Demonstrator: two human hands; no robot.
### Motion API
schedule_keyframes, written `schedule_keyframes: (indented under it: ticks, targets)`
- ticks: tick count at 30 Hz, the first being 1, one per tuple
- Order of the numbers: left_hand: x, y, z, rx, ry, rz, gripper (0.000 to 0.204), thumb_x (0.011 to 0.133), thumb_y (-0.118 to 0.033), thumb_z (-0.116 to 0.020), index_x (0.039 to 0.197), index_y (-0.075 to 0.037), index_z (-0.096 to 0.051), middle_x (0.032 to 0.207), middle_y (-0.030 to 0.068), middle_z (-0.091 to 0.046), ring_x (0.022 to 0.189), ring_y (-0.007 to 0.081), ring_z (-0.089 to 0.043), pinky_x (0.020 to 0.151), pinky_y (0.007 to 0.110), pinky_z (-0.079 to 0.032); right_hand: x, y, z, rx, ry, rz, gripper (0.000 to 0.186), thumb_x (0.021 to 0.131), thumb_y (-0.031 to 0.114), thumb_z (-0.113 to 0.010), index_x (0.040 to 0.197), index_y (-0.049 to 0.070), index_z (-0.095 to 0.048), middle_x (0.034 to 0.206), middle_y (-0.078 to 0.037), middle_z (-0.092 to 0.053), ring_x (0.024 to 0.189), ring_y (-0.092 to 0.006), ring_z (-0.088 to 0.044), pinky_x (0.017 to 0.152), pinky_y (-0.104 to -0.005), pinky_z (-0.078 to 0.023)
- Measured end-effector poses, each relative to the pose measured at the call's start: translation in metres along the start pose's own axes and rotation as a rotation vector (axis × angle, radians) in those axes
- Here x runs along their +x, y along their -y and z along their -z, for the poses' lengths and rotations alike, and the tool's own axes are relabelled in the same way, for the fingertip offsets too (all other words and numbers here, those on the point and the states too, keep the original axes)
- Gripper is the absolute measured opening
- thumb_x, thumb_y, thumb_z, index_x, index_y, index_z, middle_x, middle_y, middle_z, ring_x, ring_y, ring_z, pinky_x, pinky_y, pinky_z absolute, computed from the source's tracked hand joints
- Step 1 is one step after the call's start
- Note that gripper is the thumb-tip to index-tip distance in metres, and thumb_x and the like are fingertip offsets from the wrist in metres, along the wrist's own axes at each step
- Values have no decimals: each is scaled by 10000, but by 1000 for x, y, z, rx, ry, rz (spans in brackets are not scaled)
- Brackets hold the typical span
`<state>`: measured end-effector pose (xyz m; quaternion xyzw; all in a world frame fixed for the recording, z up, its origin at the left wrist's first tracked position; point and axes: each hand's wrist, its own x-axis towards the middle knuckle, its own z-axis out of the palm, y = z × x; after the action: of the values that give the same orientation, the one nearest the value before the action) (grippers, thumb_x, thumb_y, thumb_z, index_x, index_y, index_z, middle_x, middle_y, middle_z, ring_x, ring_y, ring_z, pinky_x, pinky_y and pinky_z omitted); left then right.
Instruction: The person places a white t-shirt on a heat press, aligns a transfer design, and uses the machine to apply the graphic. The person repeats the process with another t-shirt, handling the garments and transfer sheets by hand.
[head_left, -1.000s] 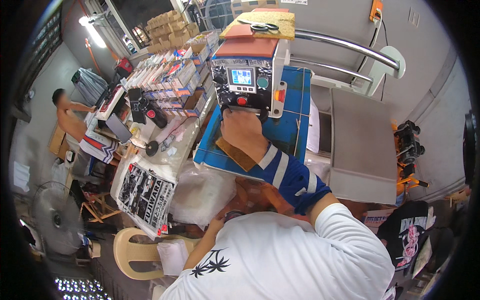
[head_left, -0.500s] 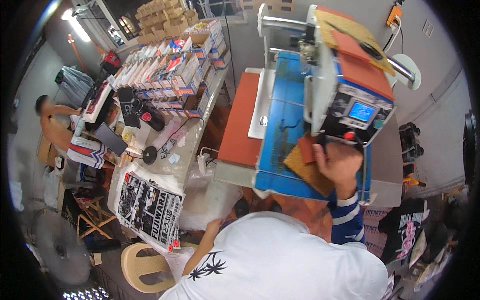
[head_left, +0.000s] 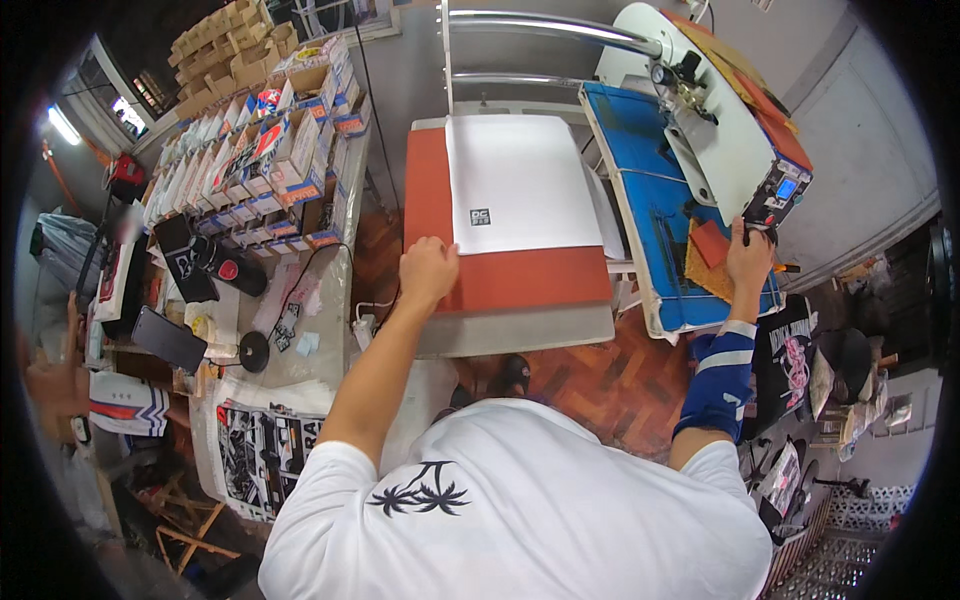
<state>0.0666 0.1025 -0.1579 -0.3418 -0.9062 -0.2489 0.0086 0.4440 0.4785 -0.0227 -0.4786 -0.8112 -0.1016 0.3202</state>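
Note:
My right hand [head_left: 750, 260] is closed around the black handle of the heat press head [head_left: 720, 140], a white box with a small lit screen at the right. Over the red pad [head_left: 530, 278], my left hand [head_left: 430, 272] has its fingers bunched at the near left corner of a white sheet [head_left: 530, 175]. What the fingers hold, if anything, is hidden. The sheet lies flat on the pad and bears a small black square print. Beneath the press head is a blue-covered platen [head_left: 645, 165] with a tan pad [head_left: 702, 272] and a small red pad [head_left: 710, 243] on it.
On the left table [head_left: 330, 262] stand rows of open boxes [head_left: 290, 160], a black tumbler [head_left: 232, 268], a phone [head_left: 170, 338] and printed sheets [head_left: 265, 450]. A blurred person [head_left: 55, 380] is at the far left. Chrome rails [head_left: 555, 30] run behind the pads.
The view has shifted rightward. My left hand has come up from beside my body to the sheet's corner. The red pad and sheet now show more fully; my right hand stays at the press handle.

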Motion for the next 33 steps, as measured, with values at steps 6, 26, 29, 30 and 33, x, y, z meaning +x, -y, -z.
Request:
schedule_keyframes:
  ticks: [6, 26, 29, 30, 33]
  targets:
    - [26, -24, -34, -223, 1, 172, 225, 932, -223, -710, 1027, -24, -663, 1070, 175, -690, 998, 318, -660, 847, 454, -507, 18, -34, -3, -138, 20, -220, 528, 850, 457, -765, 1114, 3, -714, 1174, -244, -666, 1137, -443, -600, 1000, -539, -473]
    - [178, -276, -87, -1503, -150, 245, 317, 1020, -281, -647, 1119, 17, -687, 966, 103, -726, 893, 192, -670, 810, 368, -528, 214, 334, -47, 1360, 509, 512, 139, 864, -6, -675, 973, 31, -753, 1009, -61, -746, 971, -153, -676, 904, -308, -543]
    - [142, -274, 36, -1566, 157, -203, 329, 996, -272, -677, 1127, 30, -674, 913, 135, -711, 838, 183, -661, 766, 336, -522, 281, 264, 11, 1629, 242, 416, 56, 958, 73, -677, 981, 78, -728, 1000, -42, -736, 927, -134, -666, 861, -303, -541]
    - [128, -262, 68, -1465, 169, -334, 349, 970, -274, -711, 1136, 30, -671, 886, 149, -702, 818, 184, -661, 755, 328, -522, 290, 254, 39, 1637, 121, 450, 55, 975, 124, -689, 984, 85, -727, 996, -31, -732, 923, -128, -663, 859, -288, -532]
    - [77, -201, 163, -744, 102, -538, 405, 851, -233, -810, 1169, -7, -698, 917, 181, -726, 768, 220, -680, 736, 357, -530, 316, 226, 119, 1376, 39, 608, 159, 994, 229, -691, 1068, 89, -704, 1011, -26, -706, 942, -126, -645, 878, -279, -503]
